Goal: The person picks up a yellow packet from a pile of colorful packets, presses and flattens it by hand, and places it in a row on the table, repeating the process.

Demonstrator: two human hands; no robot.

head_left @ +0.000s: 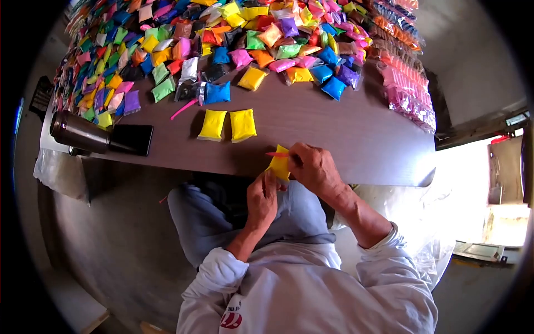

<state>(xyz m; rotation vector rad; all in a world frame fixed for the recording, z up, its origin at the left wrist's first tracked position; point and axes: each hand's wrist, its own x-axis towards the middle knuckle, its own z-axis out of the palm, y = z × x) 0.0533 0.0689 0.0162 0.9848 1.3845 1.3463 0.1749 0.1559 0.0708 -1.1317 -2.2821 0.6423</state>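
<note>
Yellow packet (pixel 280 166) is resting in our grasp at the near edge of the brown table (pixel 339 142), and we are taking it as the centre of our clock, with twelve pointing away from us. It is showing a bright, even yellow, while our fingers are hiding part of its outline; whether it is touching the tabletop, we cannot tell. At seven o'clock our left hand (pixel 262 193) is pinching its lower end, thumb and fingers drawn close together. At three our right hand (pixel 312 167) is curling its fingers around a red stick (pixel 273 154), which is lying across the packet's upper part and pointing towards nine. Two more yellow packets (pixel 243 126) are lying side by side between ten and eleven. A pink stick (pixel 183 109) is lying at ten, near a blue packet (pixel 217 92). Many coloured packets (pixel 288 26) are spreading in a heap from ten to one, and pink bags (pixel 409 94) are lying at two.
</note>
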